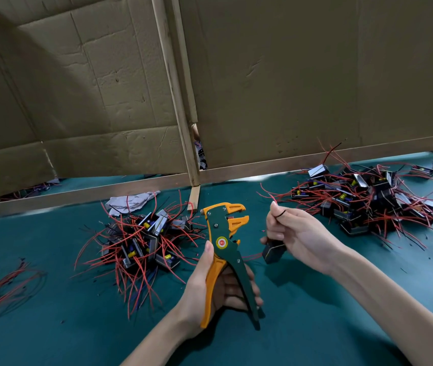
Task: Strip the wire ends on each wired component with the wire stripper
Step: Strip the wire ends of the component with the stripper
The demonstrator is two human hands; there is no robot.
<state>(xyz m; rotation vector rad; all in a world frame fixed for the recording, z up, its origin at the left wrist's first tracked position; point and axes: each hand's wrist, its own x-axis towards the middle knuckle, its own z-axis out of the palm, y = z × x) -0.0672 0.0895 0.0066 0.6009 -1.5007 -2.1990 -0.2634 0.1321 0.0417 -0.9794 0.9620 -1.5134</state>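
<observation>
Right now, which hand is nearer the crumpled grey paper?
Left. The left hand, gripping the wire stripper, sits below-right of the paper; the right hand, holding a component, is farther right.

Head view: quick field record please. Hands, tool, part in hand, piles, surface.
left hand: holds the wire stripper by both handles, head up
jaws: apart, no wire between them
right hand: holds a black component and pinches a wire at the fingertips
left pile: wired components with red leads, left of the stripper
right pile: same parts, beyond the right hand
surface: green mat
backdrop: cardboard panels
</observation>
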